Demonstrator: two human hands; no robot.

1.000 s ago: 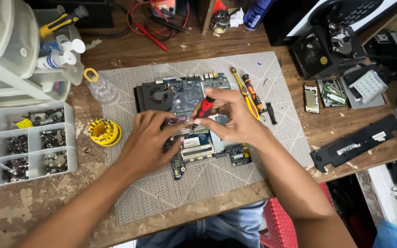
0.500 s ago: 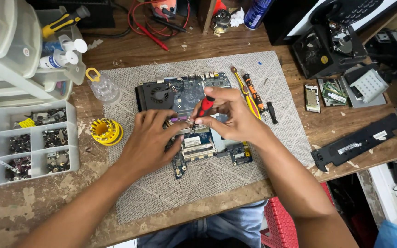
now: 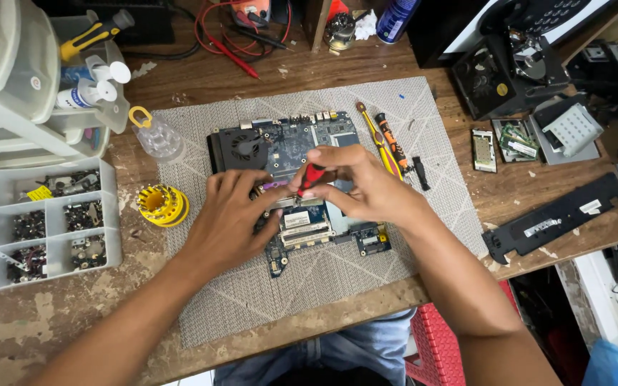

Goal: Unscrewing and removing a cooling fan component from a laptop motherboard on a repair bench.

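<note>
Pinching a red screwdriver (image 3: 310, 178), the right hand (image 3: 366, 187) has a closed grip — left hand (image 3: 229, 220) rests open-fingered on the motherboard (image 3: 287, 143).

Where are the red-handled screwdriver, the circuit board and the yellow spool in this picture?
Red-handled screwdriver (image 3: 310, 176), head view, on its red grip between the right hand's fingers.
Circuit board (image 3: 287, 143), head view, on its bare blue face beside the fan.
Yellow spool (image 3: 160, 205), head view, on its top rim.

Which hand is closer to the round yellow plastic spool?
Left. The left hand lies just right of the round yellow plastic spool; the right hand is farther right, beyond it.
</note>
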